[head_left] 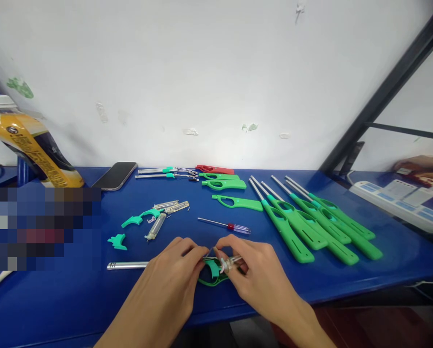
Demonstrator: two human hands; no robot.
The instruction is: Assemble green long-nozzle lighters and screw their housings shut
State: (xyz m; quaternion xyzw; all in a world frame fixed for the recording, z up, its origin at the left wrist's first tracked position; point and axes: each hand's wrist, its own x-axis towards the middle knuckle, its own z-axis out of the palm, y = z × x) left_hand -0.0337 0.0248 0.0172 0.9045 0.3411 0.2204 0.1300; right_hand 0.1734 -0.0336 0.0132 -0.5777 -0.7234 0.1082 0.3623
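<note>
Trigger (213, 268) could shift if knocked | right hand (258, 273) pinching clear lighter tank (228, 264) | left hand (178, 273) grip: can't tell

On the table (67, 309), an opened lighter (213, 268) lies between the left hand (174, 273) and right hand (258, 273). Beyond them is a screwdriver (234, 227), handle shells (234, 184) farther back. Whole lighters (292, 237) lie rightward; fuel tanks (156, 225) beyond the left hand, a phone (117, 175) behind these, a bottle (31, 145) far left.

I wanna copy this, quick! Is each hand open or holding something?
Left hand: pinched closed beside the teal piece; can't tell on what.
Right hand: closed, holding a clear part.
</note>
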